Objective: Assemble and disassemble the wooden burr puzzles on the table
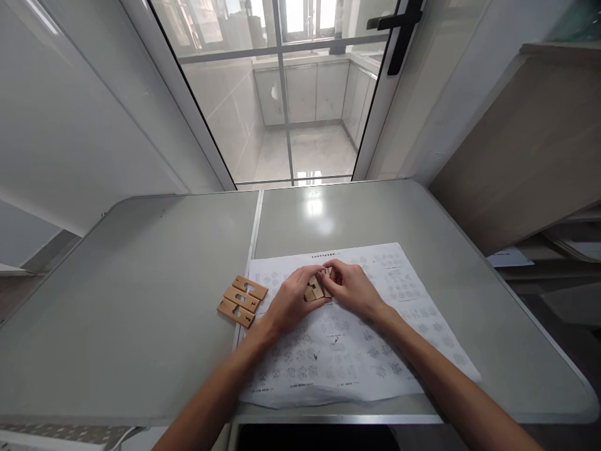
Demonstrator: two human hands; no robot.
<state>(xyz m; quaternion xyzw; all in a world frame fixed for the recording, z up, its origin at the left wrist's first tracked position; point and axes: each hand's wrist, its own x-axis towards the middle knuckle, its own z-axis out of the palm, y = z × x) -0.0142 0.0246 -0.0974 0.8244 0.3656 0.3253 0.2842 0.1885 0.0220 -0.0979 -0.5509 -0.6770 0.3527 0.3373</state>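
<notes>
My left hand [295, 294] curls around the left side of some small notched wooden puzzle pieces [313, 289], thumb below and fingers above. From the right, my right hand [352, 288] grips the same pieces, its fingertips pressed on their right edge. Dark marks and a dark notch show on the pieces; my fingers hide the rest. Both hands are over a printed paper sheet [375, 351]. Left of my left hand, three flat wooden puzzle pieces [241, 300] lie side by side, with cut-outs and black numbers on them.
The grey-green table [164, 300] has a pale seam [256, 225] running across it. Behind its far edge stands a glass door [305, 94] with a black handle [399, 28]. A brown panel with shelves [530, 144] rises on the right.
</notes>
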